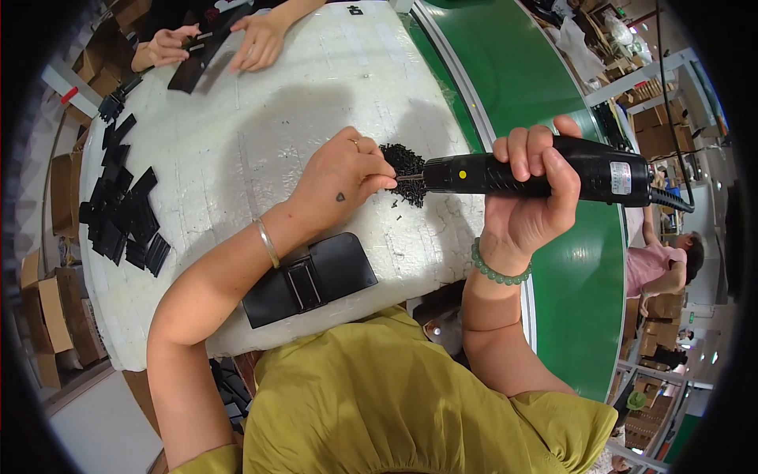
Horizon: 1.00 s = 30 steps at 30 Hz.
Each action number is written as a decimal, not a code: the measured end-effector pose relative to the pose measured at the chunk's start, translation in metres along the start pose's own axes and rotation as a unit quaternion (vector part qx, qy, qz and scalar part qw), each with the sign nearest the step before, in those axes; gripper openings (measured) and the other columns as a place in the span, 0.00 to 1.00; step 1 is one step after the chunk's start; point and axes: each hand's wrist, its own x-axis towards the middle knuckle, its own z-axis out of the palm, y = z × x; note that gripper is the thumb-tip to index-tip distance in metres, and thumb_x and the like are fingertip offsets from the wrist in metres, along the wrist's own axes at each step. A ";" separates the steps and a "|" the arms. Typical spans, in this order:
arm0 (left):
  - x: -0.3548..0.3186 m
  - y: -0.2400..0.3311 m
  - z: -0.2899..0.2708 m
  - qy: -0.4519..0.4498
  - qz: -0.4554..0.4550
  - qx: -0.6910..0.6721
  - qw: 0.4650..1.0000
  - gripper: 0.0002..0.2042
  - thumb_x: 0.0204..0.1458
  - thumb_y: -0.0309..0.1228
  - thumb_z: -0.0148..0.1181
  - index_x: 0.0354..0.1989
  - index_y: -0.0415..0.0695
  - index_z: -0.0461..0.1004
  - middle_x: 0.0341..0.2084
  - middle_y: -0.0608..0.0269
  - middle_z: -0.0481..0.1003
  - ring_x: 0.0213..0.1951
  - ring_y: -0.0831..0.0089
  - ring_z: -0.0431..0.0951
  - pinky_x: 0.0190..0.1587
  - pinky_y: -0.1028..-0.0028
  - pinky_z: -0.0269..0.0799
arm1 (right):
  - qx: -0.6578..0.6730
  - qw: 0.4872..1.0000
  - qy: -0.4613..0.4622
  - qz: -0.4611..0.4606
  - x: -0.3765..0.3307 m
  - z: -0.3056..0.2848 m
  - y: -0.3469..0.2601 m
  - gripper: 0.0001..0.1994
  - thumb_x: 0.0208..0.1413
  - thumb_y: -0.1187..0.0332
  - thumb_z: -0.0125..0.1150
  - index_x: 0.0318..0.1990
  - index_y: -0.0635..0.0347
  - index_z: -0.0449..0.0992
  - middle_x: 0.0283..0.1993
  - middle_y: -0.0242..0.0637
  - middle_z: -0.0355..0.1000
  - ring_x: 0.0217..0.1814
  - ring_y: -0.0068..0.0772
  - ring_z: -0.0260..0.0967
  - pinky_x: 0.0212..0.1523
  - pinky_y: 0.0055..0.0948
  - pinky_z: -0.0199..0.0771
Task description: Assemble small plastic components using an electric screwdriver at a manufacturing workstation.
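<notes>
Two arms (pixel 189 332) bent — left hand (pixel 345 178) pinching bit (pixel 411 178), right hand (pixel 523 212) wrapping screwdriver (pixel 475 174)

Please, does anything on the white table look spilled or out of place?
A few small black screws lie loose on the near side of the screw pile, so they look strayed. Flat black parts at far left overlap at mixed angles. I see no clear damage.

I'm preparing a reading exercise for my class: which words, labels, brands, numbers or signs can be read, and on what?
White label on the black power tool: print too small to read.
Black mark at the white work surface's far edge: can't tell if it's writing.
No text here is clear enough to quote.
</notes>
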 end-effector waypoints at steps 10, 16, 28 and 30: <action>-0.001 -0.008 -0.014 -0.027 -0.279 -0.365 0.888 0.07 0.47 0.27 0.62 0.33 0.39 0.79 0.26 0.66 0.78 0.31 0.82 0.74 0.34 0.83 0.68 | 0.011 0.996 -0.077 -0.051 0.002 0.009 -0.005 0.17 0.48 0.72 0.49 0.48 0.61 0.64 0.21 0.26 0.55 0.23 0.19 0.52 0.32 0.24 0.54; -0.002 -0.009 -0.012 0.000 -0.322 -0.403 0.857 0.09 0.48 0.25 0.59 0.37 0.36 0.77 0.30 0.61 0.78 0.31 0.81 0.75 0.38 0.82 0.70 | -0.006 0.996 -0.067 -0.053 0.000 0.021 -0.003 0.18 0.47 0.72 0.48 0.48 0.61 0.64 0.21 0.26 0.55 0.22 0.19 0.52 0.32 0.24 0.54; -0.021 0.043 -0.034 0.078 -0.361 -0.692 0.621 0.07 0.53 0.26 0.55 0.38 0.38 0.69 0.35 0.59 0.74 0.35 0.76 0.76 0.40 0.81 0.75 | 0.054 0.973 -0.199 -0.100 -0.013 0.036 -0.021 0.20 0.45 0.72 0.50 0.49 0.60 0.65 0.20 0.22 0.57 0.20 0.15 0.53 0.30 0.21 0.53; -0.027 0.048 -0.037 0.091 -0.356 -0.703 0.608 0.07 0.53 0.26 0.55 0.38 0.38 0.69 0.35 0.59 0.74 0.35 0.76 0.76 0.40 0.81 0.74 | 0.054 0.970 -0.216 -0.101 -0.015 0.040 -0.023 0.20 0.45 0.72 0.50 0.49 0.59 0.65 0.20 0.22 0.57 0.20 0.15 0.53 0.30 0.21 0.54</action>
